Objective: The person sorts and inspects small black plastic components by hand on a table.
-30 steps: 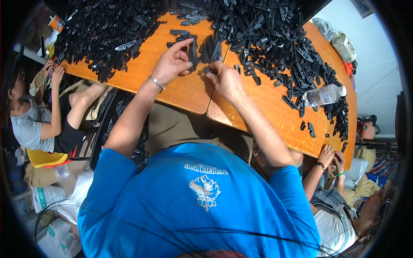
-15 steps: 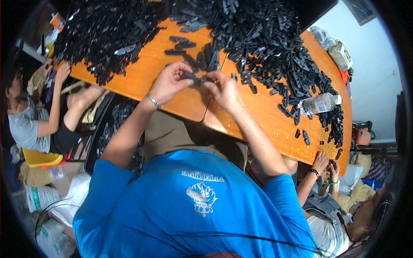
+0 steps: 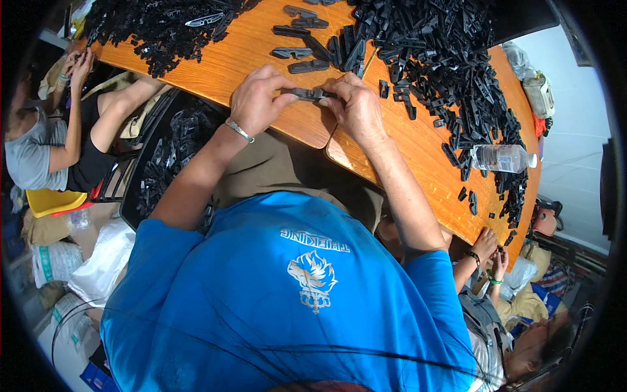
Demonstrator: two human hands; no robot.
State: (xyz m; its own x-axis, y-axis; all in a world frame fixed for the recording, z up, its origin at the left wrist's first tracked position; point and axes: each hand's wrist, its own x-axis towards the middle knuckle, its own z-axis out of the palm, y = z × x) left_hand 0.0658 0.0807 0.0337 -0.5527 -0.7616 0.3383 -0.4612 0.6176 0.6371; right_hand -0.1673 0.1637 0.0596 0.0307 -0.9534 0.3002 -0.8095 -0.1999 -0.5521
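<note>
Both my hands are on one long black plastic strip (image 3: 309, 93), held level just above the bench's (image 3: 261, 52) near edge. Left hand (image 3: 256, 101) pinches its left end, right hand (image 3: 356, 108) closed on its right end. Loose strips (image 3: 307, 66) lie on the bench just beyond. Big heap of black parts (image 3: 450, 72) runs along the right edge, with a clear water bottle (image 3: 501, 157) lying beside it. Second heap (image 3: 157, 26) at the far left corner.
</note>
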